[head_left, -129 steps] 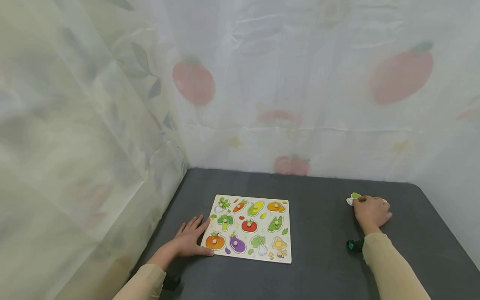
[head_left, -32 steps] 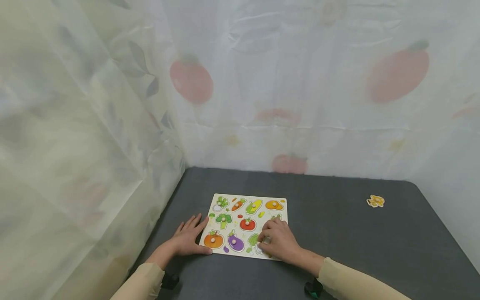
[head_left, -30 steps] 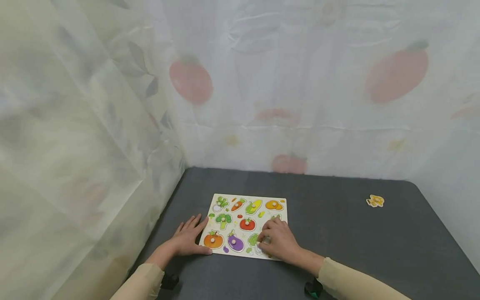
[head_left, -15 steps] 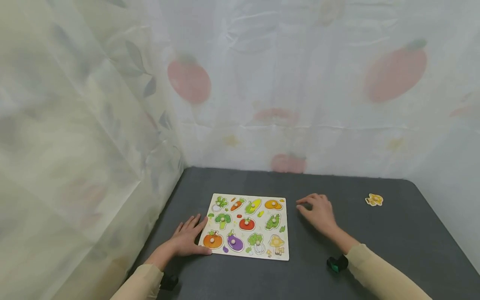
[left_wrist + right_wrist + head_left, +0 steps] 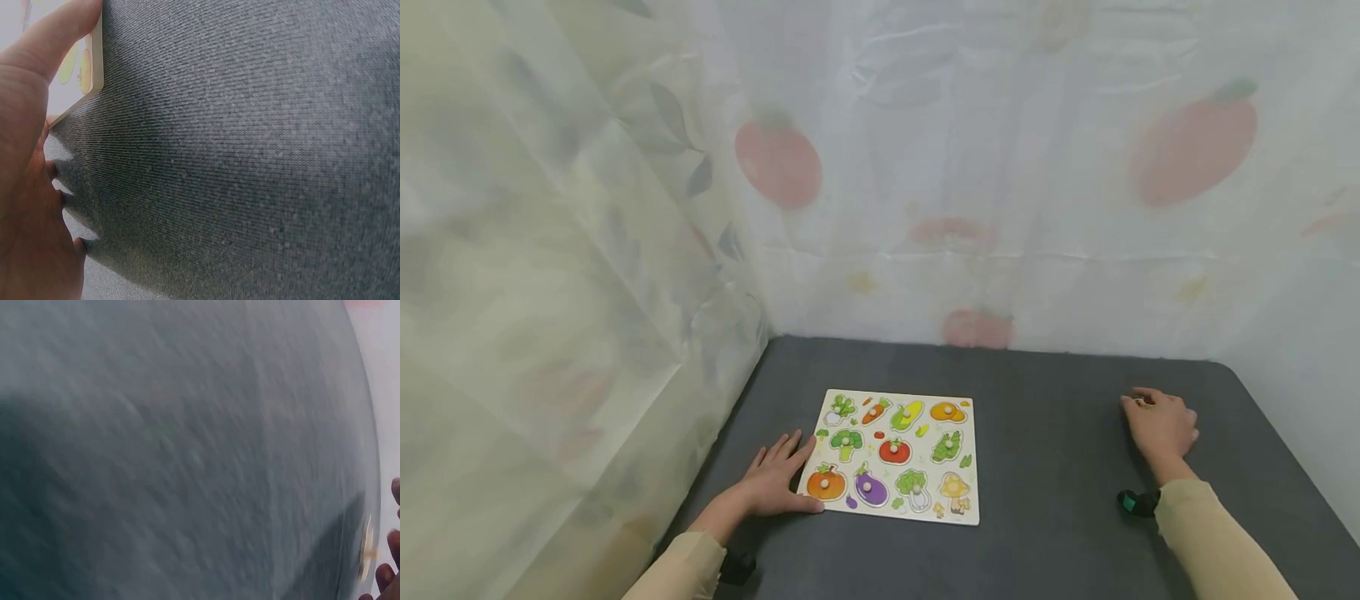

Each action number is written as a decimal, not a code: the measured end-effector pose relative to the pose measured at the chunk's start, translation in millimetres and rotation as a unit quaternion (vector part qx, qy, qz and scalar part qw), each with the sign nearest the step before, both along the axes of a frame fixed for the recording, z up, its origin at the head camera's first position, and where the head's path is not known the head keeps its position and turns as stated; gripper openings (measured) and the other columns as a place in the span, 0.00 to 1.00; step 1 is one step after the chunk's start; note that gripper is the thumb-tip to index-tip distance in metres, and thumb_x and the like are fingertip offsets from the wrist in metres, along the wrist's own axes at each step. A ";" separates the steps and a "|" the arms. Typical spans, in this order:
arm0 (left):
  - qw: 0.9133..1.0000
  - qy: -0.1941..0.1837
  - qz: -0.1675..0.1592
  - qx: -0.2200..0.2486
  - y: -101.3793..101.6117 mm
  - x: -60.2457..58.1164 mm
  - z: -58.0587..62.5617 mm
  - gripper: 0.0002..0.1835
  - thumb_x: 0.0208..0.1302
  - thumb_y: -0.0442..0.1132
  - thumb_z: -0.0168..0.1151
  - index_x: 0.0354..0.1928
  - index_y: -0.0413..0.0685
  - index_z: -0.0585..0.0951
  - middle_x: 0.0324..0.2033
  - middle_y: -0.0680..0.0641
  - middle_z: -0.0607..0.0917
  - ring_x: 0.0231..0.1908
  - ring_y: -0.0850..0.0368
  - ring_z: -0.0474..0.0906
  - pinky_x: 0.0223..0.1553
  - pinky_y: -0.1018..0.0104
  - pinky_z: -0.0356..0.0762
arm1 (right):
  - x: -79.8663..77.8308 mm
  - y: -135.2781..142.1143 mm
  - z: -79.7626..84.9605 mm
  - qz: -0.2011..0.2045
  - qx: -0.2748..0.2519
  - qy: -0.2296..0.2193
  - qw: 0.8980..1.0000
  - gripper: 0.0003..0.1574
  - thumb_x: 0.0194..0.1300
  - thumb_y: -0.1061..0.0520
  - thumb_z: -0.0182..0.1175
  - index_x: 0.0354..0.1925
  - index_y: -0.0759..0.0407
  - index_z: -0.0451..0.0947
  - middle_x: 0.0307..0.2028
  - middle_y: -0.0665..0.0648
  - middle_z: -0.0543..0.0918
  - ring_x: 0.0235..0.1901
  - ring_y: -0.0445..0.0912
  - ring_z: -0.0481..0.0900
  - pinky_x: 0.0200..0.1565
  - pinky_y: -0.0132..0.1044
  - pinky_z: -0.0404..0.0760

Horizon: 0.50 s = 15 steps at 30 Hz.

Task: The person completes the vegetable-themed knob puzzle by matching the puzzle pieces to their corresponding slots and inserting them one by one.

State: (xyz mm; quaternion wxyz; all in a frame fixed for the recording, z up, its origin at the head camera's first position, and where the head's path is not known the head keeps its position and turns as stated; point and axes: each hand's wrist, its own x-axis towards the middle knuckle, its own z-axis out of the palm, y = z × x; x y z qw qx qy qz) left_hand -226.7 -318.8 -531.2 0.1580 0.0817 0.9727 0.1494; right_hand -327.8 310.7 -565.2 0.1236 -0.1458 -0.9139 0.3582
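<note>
A wooden peg puzzle board (image 5: 925, 508) with vegetable pictures lies flat at the left of the table. Most of its shapes carry small round knobs; the mushroom shape (image 5: 955, 490) at its near right corner shows none. My left hand (image 5: 775, 482) rests at the board's left edge, fingers spread, thumb on the near corner. Far to the right, my right hand (image 5: 1161, 425) is over a yellow mushroom puzzle piece (image 5: 1142, 402), mostly hidden by the fingers. In the right wrist view that piece (image 5: 366, 550) appears edge-on, its knob facing my fingertips (image 5: 384, 575), a small gap between.
The dark grey table (image 5: 1045, 533) runs back to a pale curtain (image 5: 880, 208) with fruit prints. Another hanging curtain (image 5: 572, 333) closes in the left side, near my left arm. Black bands sit on both wrists.
My right hand brought the leafy cabbage piece from the right to the board and let go of it there. It then swung back right to the mushroom piece. My left hand stayed put.
</note>
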 end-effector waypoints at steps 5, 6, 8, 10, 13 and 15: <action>1.000 0.003 -0.007 0.003 -0.3 1.6 3.1 0.65 0.49 0.74 0.72 0.82 0.52 0.55 0.80 0.37 0.50 0.78 0.33 0.42 0.72 0.28 0.38 | -4.5 17.8 0.0 -0.070 -0.028 -0.039 0.996 0.36 0.77 0.46 0.51 0.70 0.72 0.68 0.64 0.81 0.62 0.63 0.76 0.55 0.59 0.72 0.54; 1.000 0.003 -0.009 0.004 -0.4 1.9 3.3 0.65 0.49 0.74 0.72 0.82 0.52 0.55 0.80 0.37 0.50 0.78 0.33 0.42 0.71 0.28 0.38 | -5.0 19.6 0.2 -0.079 -0.031 -0.043 0.995 0.36 0.77 0.47 0.51 0.69 0.72 0.68 0.64 0.81 0.63 0.63 0.76 0.55 0.59 0.72 0.54; 1.000 0.002 -0.013 0.010 -0.7 2.2 3.3 0.64 0.50 0.73 0.72 0.82 0.51 0.54 0.80 0.36 0.49 0.78 0.32 0.41 0.71 0.27 0.38 | -6.0 22.0 0.5 -0.089 -0.034 -0.047 0.994 0.36 0.76 0.48 0.50 0.68 0.74 0.68 0.63 0.82 0.63 0.63 0.76 0.56 0.59 0.72 0.54; 1.000 0.001 -0.012 0.012 -0.3 2.7 3.8 0.64 0.50 0.74 0.72 0.82 0.51 0.55 0.80 0.36 0.49 0.78 0.32 0.41 0.71 0.27 0.38 | -7.1 23.4 0.3 -0.093 -0.033 -0.052 0.994 0.35 0.77 0.49 0.49 0.68 0.74 0.68 0.63 0.82 0.64 0.63 0.76 0.56 0.58 0.72 0.54; 1.000 0.001 -0.013 0.016 0.3 2.7 3.8 0.65 0.50 0.74 0.71 0.82 0.51 0.54 0.80 0.36 0.49 0.78 0.32 0.41 0.71 0.27 0.37 | -8.8 24.7 0.2 -0.098 -0.033 -0.063 0.993 0.33 0.77 0.49 0.48 0.67 0.73 0.69 0.62 0.82 0.63 0.63 0.77 0.55 0.59 0.73 0.54; 1.000 0.004 -0.011 0.017 0.4 2.7 3.7 0.65 0.49 0.75 0.71 0.82 0.51 0.55 0.80 0.36 0.49 0.78 0.32 0.41 0.71 0.28 0.37 | -9.7 25.7 0.0 -0.101 -0.037 -0.071 0.992 0.33 0.77 0.49 0.47 0.67 0.73 0.69 0.62 0.83 0.62 0.63 0.77 0.55 0.59 0.72 0.54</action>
